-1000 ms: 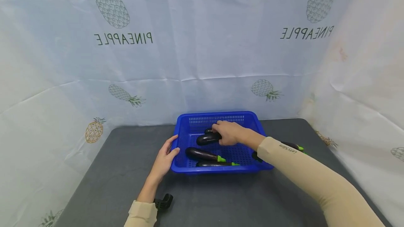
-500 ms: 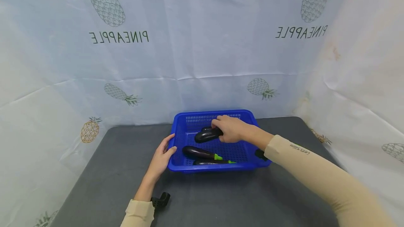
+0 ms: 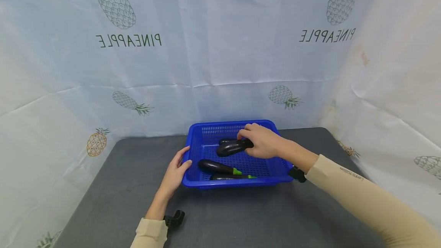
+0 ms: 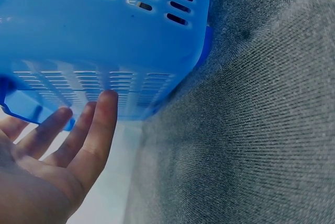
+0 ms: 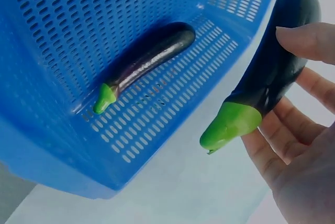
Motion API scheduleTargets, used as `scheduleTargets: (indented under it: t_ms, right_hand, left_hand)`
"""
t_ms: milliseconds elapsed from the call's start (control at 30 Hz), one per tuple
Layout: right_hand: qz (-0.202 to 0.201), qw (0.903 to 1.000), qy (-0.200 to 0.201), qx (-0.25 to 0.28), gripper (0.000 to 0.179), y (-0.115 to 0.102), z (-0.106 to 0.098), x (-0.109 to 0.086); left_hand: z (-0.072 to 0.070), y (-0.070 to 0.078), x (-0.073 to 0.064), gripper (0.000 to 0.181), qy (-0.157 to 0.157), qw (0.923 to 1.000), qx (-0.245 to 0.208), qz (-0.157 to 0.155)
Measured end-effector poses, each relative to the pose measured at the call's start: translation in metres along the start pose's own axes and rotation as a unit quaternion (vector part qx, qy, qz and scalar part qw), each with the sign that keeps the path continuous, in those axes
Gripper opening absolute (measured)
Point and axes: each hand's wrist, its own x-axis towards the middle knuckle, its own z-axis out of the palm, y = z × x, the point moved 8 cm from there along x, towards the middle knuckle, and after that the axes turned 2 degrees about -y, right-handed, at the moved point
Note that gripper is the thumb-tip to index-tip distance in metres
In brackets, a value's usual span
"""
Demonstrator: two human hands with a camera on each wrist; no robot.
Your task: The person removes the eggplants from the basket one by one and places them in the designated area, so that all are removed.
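Head view: we have a blue basket (image 3: 237, 182) sitting on the dark grey table (image 3: 131, 179), near a pale cloth (image 3: 220, 64) printed with pineapples. Left hand (image 3: 175, 172) is at the basket's left side, thumb at the rim, fingers along the outer wall. Right hand (image 3: 262, 141) is over the basket, its grip pinching an eggplant (image 3: 230, 149), which lies slanted, blunt end toward the left. Can't tell here if it touches anything below. Just behind it we see part of a second eggplant (image 3: 225, 141). Toward the front rim, two more lie side by side: a front eggplant (image 3: 216, 167) with a green cap, and a partly hidden eggplant (image 3: 227, 177). Both arms wear beige sleeves (image 3: 365, 198); a black wrist mount (image 3: 175, 218) shows at the left wrist.

Left wrist view: we get the slotted outside of the basket, the table filling the right side. Left grip is spread, fingers (image 4: 99, 135) nearly straight and apart, up against or just beside the basket; exact contact unclear.

Right wrist view: we see the held eggplant between thumb and fingers, green cap pointing down and left. Inside the basket one eggplant lies along the slotted wall; we can't match it to the head view.
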Motion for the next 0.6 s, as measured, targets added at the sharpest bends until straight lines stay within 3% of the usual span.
scheduleTargets:
  t_ms: [233, 600]
  right_hand:
    - [0.015, 0.9984, 0.034, 0.041, 0.035, 0.009, -0.011, -0.022]
    - [0.034, 0.9948, 0.082, 0.049, 0.035, 0.019, -0.034, -0.052]
  left_hand:
    - [0.001, -0.001, 0.0, 0.049, 0.001, 1.0, 0.002, 0.001]
    - [0.0, 0.001, -0.001, 0.049, -0.005, 0.9999, -0.005, -0.008]
